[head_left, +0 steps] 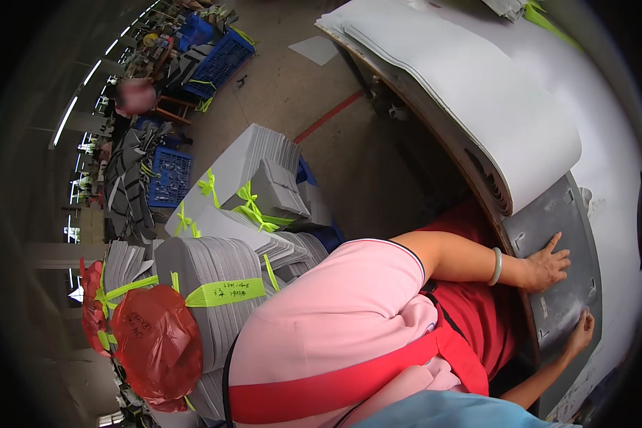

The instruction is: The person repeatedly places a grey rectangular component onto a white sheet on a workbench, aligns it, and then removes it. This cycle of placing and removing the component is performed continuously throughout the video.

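Note:
A dark grey flat panel (pixel 562 214) with small slot-like marks and a whitish powdery smear lies along the edge of the work table. My left hand (pixel 547 269), with a pale bangle at the wrist, rests on this panel with its fingers spread. Lower down, my right hand (pixel 583 332) is over the same panel, its fingers curled in and pressed together. Whatever they may hold is too small to make out. Beyond my left hand, a thick stack of large white sheets (pixel 478 93) curls over at its near end next to the panel.
Bundles of grey cut sheets (pixel 210 260) tied with bright yellow-green strips stand on my left, beside red plastic bags (pixel 157 346). Blue crates (pixel 170 177) and a seated person (pixel 137 96) are farther off. A loose white sheet (pixel 314 50) lies on the floor.

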